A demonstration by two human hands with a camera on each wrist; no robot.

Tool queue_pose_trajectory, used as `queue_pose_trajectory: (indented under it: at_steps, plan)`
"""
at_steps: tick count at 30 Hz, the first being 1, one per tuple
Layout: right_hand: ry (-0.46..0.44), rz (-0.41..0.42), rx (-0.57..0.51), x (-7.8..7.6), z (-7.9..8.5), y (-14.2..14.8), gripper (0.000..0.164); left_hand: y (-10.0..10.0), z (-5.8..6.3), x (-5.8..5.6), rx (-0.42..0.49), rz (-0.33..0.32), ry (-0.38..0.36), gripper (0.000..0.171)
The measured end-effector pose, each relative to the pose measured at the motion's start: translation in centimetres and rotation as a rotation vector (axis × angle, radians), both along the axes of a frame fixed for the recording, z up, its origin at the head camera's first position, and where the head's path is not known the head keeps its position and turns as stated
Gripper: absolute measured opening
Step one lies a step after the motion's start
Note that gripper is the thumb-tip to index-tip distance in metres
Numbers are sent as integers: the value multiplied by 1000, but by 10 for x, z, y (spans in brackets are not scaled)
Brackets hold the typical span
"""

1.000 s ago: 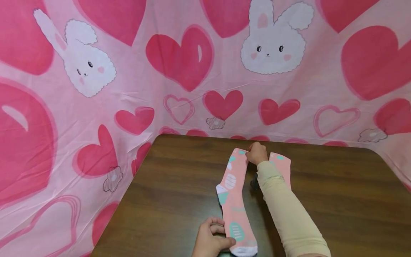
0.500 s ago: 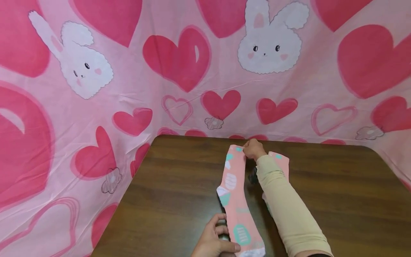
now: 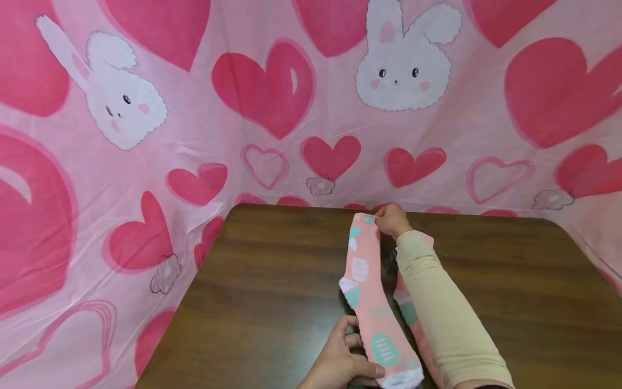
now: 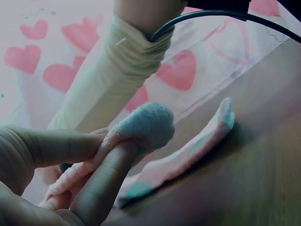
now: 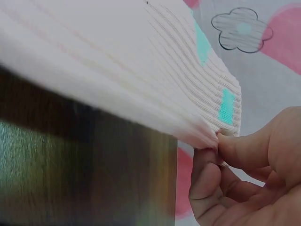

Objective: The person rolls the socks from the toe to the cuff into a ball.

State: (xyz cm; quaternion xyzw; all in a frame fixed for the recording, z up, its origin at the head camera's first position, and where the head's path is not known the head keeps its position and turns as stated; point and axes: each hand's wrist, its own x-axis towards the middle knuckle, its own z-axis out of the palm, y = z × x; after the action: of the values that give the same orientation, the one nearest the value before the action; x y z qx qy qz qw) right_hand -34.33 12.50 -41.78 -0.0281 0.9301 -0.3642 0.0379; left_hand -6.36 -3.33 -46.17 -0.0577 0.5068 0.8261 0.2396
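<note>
A pink sock (image 3: pixel 371 292) with white toe and heel and green patches is stretched between my two hands. My left hand (image 3: pixel 340 356) pinches it near the toe; in the left wrist view the thumb and fingers close around the toe end (image 4: pixel 146 125). At the far end my right hand (image 3: pixel 393 220) pinches a corner of the ribbed cuff (image 5: pixel 207 94), between thumb and fingers in the right wrist view. A second, matching sock (image 3: pixel 408 310) lies on the table to the right, partly hidden under my right forearm.
The brown wooden table (image 3: pixel 262 281) reaches back to a pink cloth backdrop (image 3: pixel 340 124) with hearts and rabbits. A small dark object (image 3: pixel 390 262) shows between the socks, beside the right sleeve (image 3: pixel 442 308); its kind is unclear. A black cable (image 4: pixel 225 14) crosses the left wrist view.
Both hands have shifted to the right with the held sock, bringing it closer to the second one. The right hand has also moved slightly farther back. The grip at both ends is kept.
</note>
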Motion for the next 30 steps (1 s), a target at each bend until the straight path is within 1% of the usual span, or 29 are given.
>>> queue_pose_trajectory:
  at_steps: [2, 5, 8, 11, 15, 18, 22, 25, 30]
  plan:
    - [19, -8, 0, 1, 2, 8, 15, 10, 2, -3, 33, -22, 16, 70]
    - [3, -8, 12, 4, 6, 22, 17, 24, 3, -5, 76, -53, 25, 68]
    - [10, 1, 45, 6, 8, 36, 19, 36, 4, -7, 104, -78, 43, 67]
    - [25, 0, 58, 8, 10, 51, 18, 48, 4, -10, 116, -100, 50, 66]
    - [29, -57, 30, 12, 10, 71, 13, 64, 4, -10, 107, -127, 45, 66]
    - [50, -96, 24, 15, 10, 87, 12, 77, 5, -10, 113, -132, 47, 66]
    - [75, -135, 21, 19, 11, 105, 15, 94, 5, -8, 146, -124, 43, 66]
    - [63, -174, 23, 21, 12, 115, 17, 103, 5, -6, 157, -109, 49, 68]
    - [14, -204, 13, 25, 9, 126, 19, 113, 2, -3, 127, -91, 80, 70]
